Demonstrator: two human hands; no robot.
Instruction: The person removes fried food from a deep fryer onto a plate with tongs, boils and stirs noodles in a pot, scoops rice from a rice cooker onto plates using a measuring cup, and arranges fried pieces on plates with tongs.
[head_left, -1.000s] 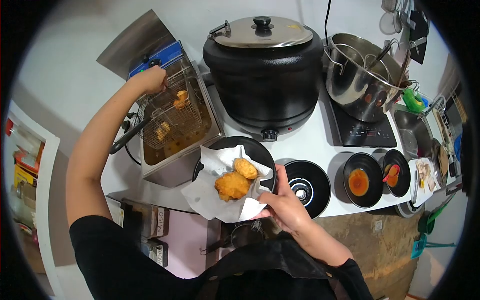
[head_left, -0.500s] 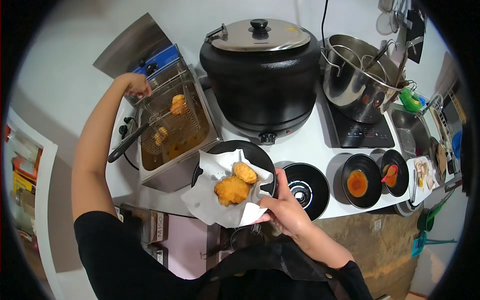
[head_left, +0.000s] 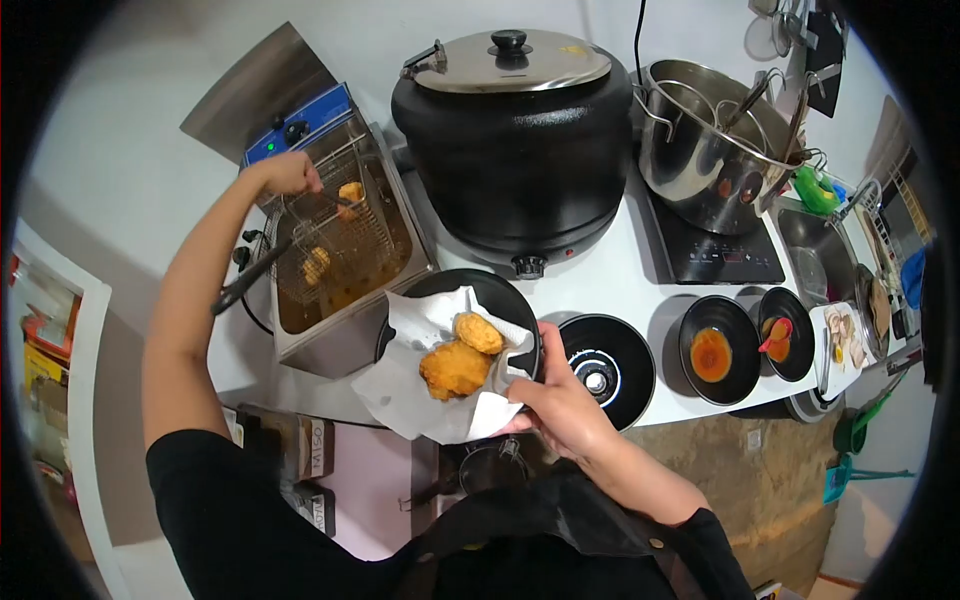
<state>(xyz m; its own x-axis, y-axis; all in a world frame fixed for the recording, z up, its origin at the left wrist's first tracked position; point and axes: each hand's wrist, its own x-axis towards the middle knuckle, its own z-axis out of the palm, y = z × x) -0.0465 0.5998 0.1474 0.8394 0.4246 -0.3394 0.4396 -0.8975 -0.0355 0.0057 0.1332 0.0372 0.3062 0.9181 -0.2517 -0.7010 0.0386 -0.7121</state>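
Observation:
My right hand [head_left: 572,408] grips the rim of a black bowl [head_left: 497,290] lined with white paper towel [head_left: 405,405]. Two golden fried pieces lie on the paper, a larger one [head_left: 454,371] and a smaller rounded one [head_left: 479,333]. Over the deep fryer [head_left: 357,318], my left hand [head_left: 290,174] is closed; a thin utensil may be in it, but I cannot make it out. Just past its fingers, a fried piece [head_left: 350,192] rests in the wire basket [head_left: 372,235]. Another fried piece [head_left: 316,266] sits lower down, near the basket's black handle [head_left: 255,275].
A large black soup kettle [head_left: 515,170] stands behind the bowl. To the right are an empty-looking black bowl [head_left: 632,375], two sauce bowls [head_left: 738,375] [head_left: 800,350], an induction cooker [head_left: 720,262] under a steel pot [head_left: 690,170], and a sink [head_left: 805,240].
My left hand has moved slightly right and lower, closer to the upper fried piece. The fryer's control panel now shows a green light. My right hand still holds the bowl.

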